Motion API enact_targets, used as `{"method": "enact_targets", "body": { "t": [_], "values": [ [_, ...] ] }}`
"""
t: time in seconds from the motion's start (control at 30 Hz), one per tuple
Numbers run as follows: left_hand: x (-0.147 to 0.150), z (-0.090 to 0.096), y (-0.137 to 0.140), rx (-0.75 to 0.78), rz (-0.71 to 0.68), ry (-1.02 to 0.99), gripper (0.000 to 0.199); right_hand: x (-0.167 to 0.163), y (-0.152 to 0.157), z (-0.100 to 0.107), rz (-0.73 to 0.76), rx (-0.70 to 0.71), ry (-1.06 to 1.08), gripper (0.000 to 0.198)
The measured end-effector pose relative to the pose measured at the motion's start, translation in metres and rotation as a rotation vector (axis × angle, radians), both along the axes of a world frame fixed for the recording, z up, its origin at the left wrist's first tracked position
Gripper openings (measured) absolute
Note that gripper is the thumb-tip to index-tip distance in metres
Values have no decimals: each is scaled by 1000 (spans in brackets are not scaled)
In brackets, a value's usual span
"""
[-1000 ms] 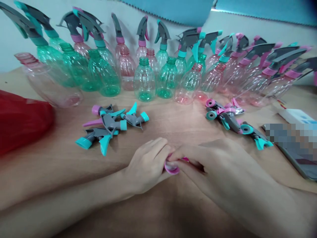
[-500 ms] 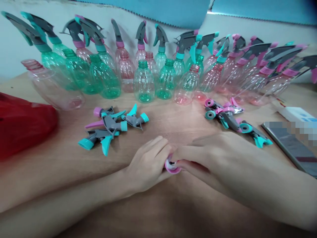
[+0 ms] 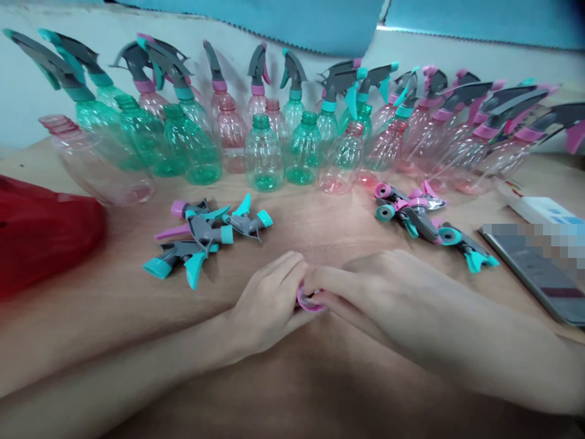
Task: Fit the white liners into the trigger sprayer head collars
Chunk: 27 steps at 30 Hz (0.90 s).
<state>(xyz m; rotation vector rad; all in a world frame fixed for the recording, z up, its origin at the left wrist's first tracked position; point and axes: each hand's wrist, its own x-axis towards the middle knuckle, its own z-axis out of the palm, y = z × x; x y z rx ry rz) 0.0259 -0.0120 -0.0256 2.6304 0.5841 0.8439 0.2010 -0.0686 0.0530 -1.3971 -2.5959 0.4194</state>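
Note:
My left hand (image 3: 267,305) is closed around a spray head, of which mostly the pink collar (image 3: 311,307) shows, its open end turned up towards me. The thumb and finger of my right hand (image 3: 372,296) are pinched together at that opening; whatever they hold is hidden. Left of my hands lies a pile of loose grey spray heads (image 3: 205,230) with pink and turquoise collars and triggers. A second pile of spray heads (image 3: 418,219) lies beyond my right hand.
Along the wall stand green bottles (image 3: 301,155) and pink bottles (image 3: 340,161), some without tops, others with spray heads (image 3: 338,82) fitted. A red bag (image 3: 46,235) lies at the left edge. On the right are a phone (image 3: 530,268) and a white box (image 3: 548,213).
The right thumb and finger have pressed further into the pink collar, covering more of its opening. Both hands have shifted slightly left in view, and the camera has moved a little.

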Motion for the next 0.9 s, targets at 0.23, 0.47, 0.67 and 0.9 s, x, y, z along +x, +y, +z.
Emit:
{"method": "enact_targets", "body": {
  "t": [0.23,0.47,0.67,0.9],
  "values": [
    [0,-2,0,109,-22,21,36,14,6,14,36,-24,62,16],
    [-1,-4,0,71,-32,54,32,10,6,1,65,9,35,17],
    [1,-1,-2,80,2,43,39,6,-20,-4,-75,112,-16,29],
    [1,3,-7,48,33,47,43,5,-19,3,-140,47,197,24]
  ]
}}
